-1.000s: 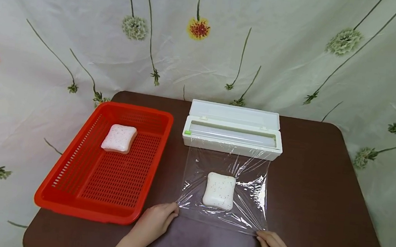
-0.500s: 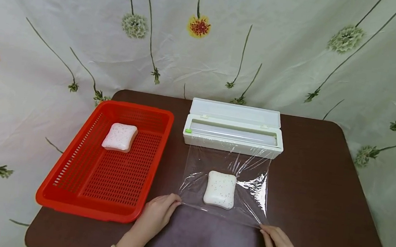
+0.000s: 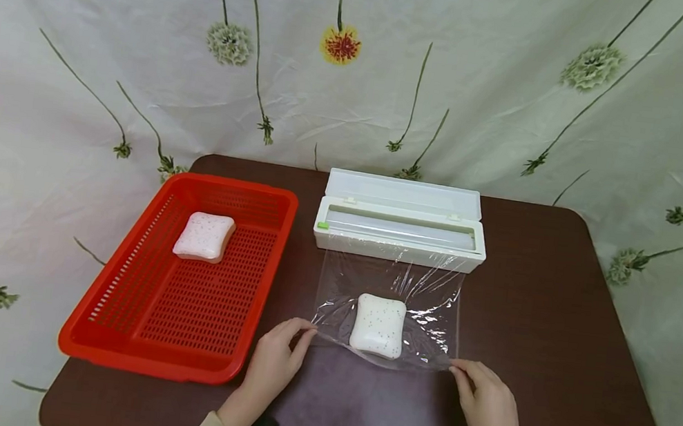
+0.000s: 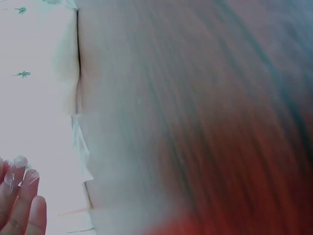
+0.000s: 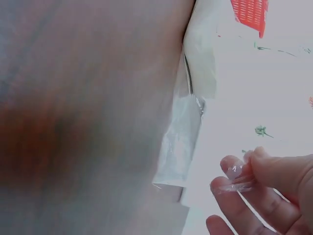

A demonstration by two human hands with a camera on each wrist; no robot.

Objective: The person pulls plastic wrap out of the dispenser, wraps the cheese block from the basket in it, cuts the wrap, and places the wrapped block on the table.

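Observation:
A sheet of clear cling film (image 3: 341,279) runs from the white dispenser box (image 3: 396,250) toward me. On it lies a white, speckled, squarish block (image 3: 379,326) with rounded corners. My left hand (image 3: 276,359) pinches the film's near left corner, and my right hand (image 3: 486,405) pinches the near right corner. Between the hands the near edge sags in a curve just in front of the block. In the right wrist view, film is caught between thumb and fingers (image 5: 244,215). Only a few fingertips (image 4: 37,210) show in the left wrist view, with film over some.
To the left stands a red slotted basket (image 3: 276,262) holding a pinkish-white speckled block (image 3: 204,236) of similar shape. The dispenser's lid (image 3: 404,194) is raised, showing the roll inside. A floral cloth (image 3: 483,117) hangs behind the dark table (image 3: 555,319).
Both hands have moved away from me, toward the dispenser, carrying the film's near edge up close to the block. The film has gone from taut to slack. Block, basket and dispenser stay put.

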